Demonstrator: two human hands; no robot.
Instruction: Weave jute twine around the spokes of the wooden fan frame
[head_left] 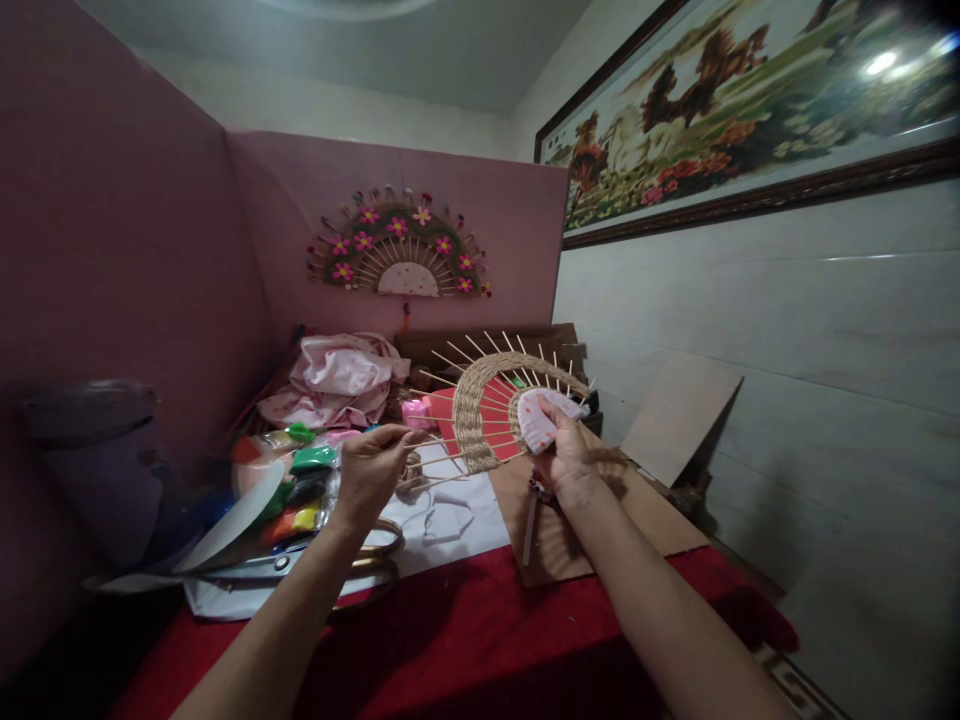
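Note:
A half-finished fan [471, 410] is held up over the table, with thin wooden sticks spreading from a half-round base and a band of brown twine woven across them. My right hand [564, 458] grips its base [537, 420], covered in white cloth with small reddish spots, thumb on top. At the fan's left side, my left hand [377, 470] is closed in a pinch by the tip of a lower stick. Whether those fingers hold the stick or a strand of twine is hidden. A ball of twine [409, 474] lies just below them.
Large scissors [281, 564] lie at left beside packets of coloured clay [313, 458]. Pink cloth [337, 375] is heaped behind. Cardboard [540, 560] and white paper [480, 515] cover part of the red tablecloth [450, 640]. A flowered fan [397, 245] hangs on the pink panel.

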